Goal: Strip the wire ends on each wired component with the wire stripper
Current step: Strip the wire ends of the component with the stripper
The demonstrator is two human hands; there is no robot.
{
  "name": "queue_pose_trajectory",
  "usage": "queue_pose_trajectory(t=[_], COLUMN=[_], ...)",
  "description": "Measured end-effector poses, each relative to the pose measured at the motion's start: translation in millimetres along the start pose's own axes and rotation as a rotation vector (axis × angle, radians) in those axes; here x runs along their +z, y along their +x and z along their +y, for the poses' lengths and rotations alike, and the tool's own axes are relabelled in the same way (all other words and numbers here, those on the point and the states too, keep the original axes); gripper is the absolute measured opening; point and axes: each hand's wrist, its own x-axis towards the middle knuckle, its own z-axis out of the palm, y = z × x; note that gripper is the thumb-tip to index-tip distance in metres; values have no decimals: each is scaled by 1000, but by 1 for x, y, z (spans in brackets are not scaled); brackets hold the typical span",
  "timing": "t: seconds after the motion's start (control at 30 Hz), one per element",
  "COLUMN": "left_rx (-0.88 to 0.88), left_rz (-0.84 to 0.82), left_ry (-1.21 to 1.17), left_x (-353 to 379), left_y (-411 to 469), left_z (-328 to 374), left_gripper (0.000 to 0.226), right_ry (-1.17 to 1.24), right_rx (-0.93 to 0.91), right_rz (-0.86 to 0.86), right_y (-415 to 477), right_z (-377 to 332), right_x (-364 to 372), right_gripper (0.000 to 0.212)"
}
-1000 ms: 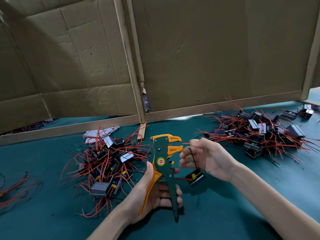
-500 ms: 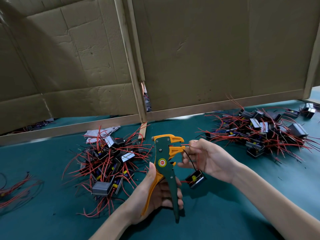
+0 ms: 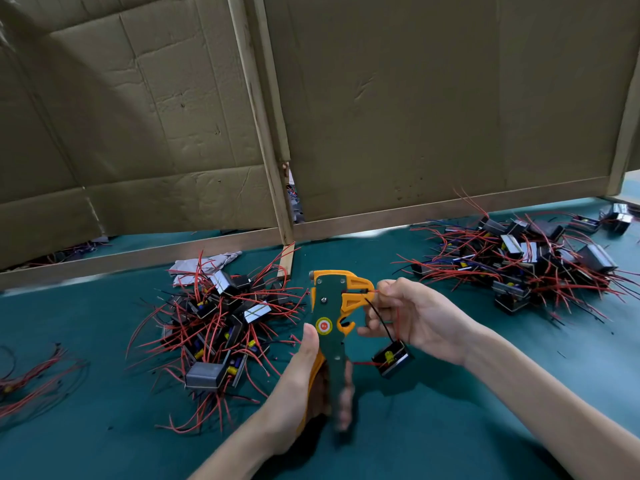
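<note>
1. The left hand (image 3: 301, 382) grips the handles of the wire stripper (image 3: 327, 317). Its fingers are curled round them and its thumb lies up along the green body, just below the round red and yellow badge. The fingertips are blurred.
2. The wire stripper stands roughly upright above the counter (image 3: 450, 427), with its orange head at the top, pointing towards the right hand (image 3: 420, 317).
3. The right hand pinches a red wire (image 3: 375, 292) between thumb and forefinger, right at the tool's mouth. The wire's end reaches into the orange head. The other fingers are loosely curled.
4. A small black wired component (image 3: 393, 358) with a yellow part on its face hangs below the right hand, clear of the counter. A black wire (image 3: 381, 320) runs from it up to the fingers. Another red lead sticks out sideways towards the stripper's handles.
5. A pile of similar components (image 3: 221, 327), tangled in red and black wires, lies on the counter to the left of the hands.
6. A second pile (image 3: 519, 261) lies well apart on the far right.
7. A crumpled pale sheet (image 3: 197, 266) sits just behind the left pile.
8. Loose red wires (image 3: 34, 375) lie at the counter's left edge.
9. Cardboard panels (image 3: 450, 98) in a wooden frame (image 3: 273, 188) stand along the back of the counter.
</note>
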Motion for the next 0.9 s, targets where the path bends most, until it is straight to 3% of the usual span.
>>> queue_pose_trajectory(t=[0.23,0.33,0.47,0.63,0.9], left_rx=[55,33,29,23,-24], left_rz=[-249,-253,-247,-267,-289], left_ry=[-5,-63,-62,-74,-12], left_x=[-10,-14,-15,-15,-22], left_y=[-10,-6,-6,-8,-4], left_z=[-3,-7,-7,-5,-10], left_gripper=[80,82,83,83,92], right_ry=[-167,-130,-173,-166,-24], right_rx=[-84,-100,-117,-175,-156], right_rz=[-36,-13,55,109,53], right_y=[0,0,0,3,-1], right_z=[2,0,2,5,-2], right_x=[-2,-5,-5,-1,-1], right_gripper=[21,18,28,23,20])
